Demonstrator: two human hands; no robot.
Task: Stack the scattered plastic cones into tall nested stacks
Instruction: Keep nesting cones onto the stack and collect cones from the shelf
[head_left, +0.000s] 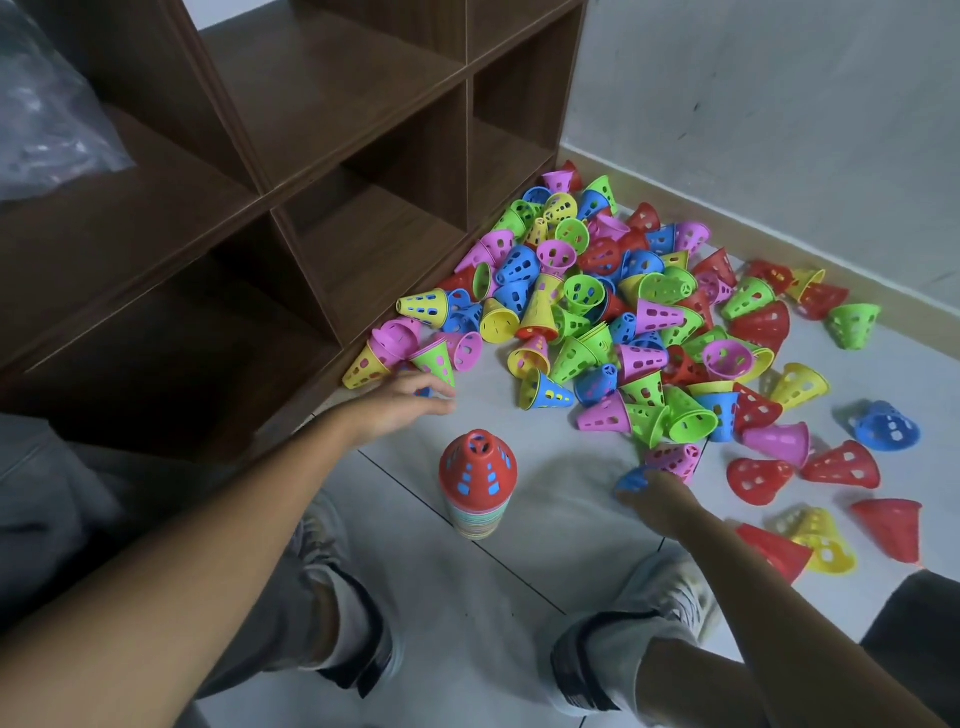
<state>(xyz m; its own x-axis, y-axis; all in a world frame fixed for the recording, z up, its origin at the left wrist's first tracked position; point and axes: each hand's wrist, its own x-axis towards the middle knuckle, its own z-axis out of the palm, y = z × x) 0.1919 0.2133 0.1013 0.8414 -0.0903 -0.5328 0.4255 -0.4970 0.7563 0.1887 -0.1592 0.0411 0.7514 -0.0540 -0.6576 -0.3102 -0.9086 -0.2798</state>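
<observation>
On the pale tiled floor (467, 613) stands 1 upright nested stack (478, 483), topped by a red cone through whose holes a blue one shows, with many thin coloured rims bunched at its base. Beyond it lies a broad heap of loose cones (613, 312) in red, blue, green, yellow and pink, spreading from the foot of a dark wooden shelf unit (332, 156) toward the grey wall (779, 104). The left hand (400, 405) reaches toward a green cone (436, 361) near the shelf, fingers spread. The right hand (660, 501) has its fingers on a blurred blue cone (634, 479) beside a pink one. Both shoes rest on the floor below.
</observation>
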